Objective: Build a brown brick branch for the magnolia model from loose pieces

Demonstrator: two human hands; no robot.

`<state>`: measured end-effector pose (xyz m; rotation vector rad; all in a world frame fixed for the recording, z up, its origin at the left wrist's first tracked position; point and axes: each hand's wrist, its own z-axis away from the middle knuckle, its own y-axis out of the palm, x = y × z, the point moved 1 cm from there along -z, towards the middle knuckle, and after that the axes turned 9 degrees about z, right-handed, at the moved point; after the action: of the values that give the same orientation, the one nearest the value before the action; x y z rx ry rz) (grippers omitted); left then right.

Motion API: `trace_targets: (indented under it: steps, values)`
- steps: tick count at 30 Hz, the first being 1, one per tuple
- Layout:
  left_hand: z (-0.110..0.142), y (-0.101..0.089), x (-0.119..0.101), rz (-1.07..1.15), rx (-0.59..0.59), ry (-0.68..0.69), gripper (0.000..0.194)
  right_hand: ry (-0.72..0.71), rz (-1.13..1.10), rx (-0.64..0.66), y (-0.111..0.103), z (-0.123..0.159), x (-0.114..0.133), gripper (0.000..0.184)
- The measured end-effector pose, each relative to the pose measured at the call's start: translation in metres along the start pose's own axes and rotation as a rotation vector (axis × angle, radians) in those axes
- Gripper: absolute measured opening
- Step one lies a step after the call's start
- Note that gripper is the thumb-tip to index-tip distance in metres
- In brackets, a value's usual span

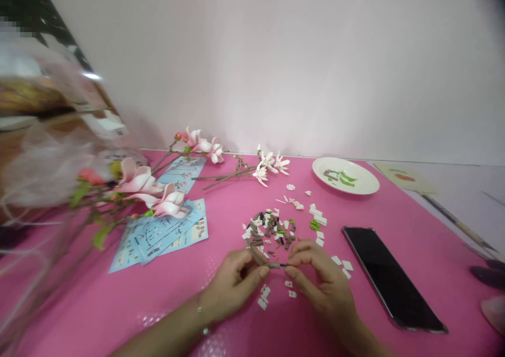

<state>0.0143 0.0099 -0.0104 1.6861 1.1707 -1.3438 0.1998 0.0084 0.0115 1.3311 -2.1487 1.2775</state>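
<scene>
My left hand [232, 283], a thin bracelet on its wrist, pinches a brown building-block branch [259, 257] between thumb and fingers. At the branch's right end sits a small dark pin [283, 265], gripped by the thumb and fingertips of my right hand [321, 278]. Just beyond both hands lies a loose pile of small blocks [268, 225] in white, brown, black and green. Several white pieces [263, 297] lie near my left thumb, and two small white pieces [291, 289] rest below the right fingertips.
Pink-white block flowers [169, 201] and blue instruction sheets [161, 238] are at left. White flowers on a stem [266, 167] lie at the back. A white plate [365, 186] holds green and brown pieces. A black phone [394, 278] lies right of my right hand.
</scene>
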Motion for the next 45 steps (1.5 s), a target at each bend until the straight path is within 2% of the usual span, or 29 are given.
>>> trace_targets:
  steps: [8, 21, 45]
  values:
    - [0.001, 0.000, 0.000, -0.061, 0.033, -0.006, 0.024, -0.037, 0.004, 0.049, 0.000, 0.006, -0.002, 0.007]
    - [0.000, 0.003, -0.002, -0.069, 0.037, 0.081, 0.021, -0.099, 0.038, 0.077, 0.002, 0.008, -0.003, 0.010]
    - [0.003, 0.000, -0.004, -0.110, 0.066, 0.082, 0.023, -0.178, 0.000, 0.110, 0.001, 0.008, -0.003, 0.013]
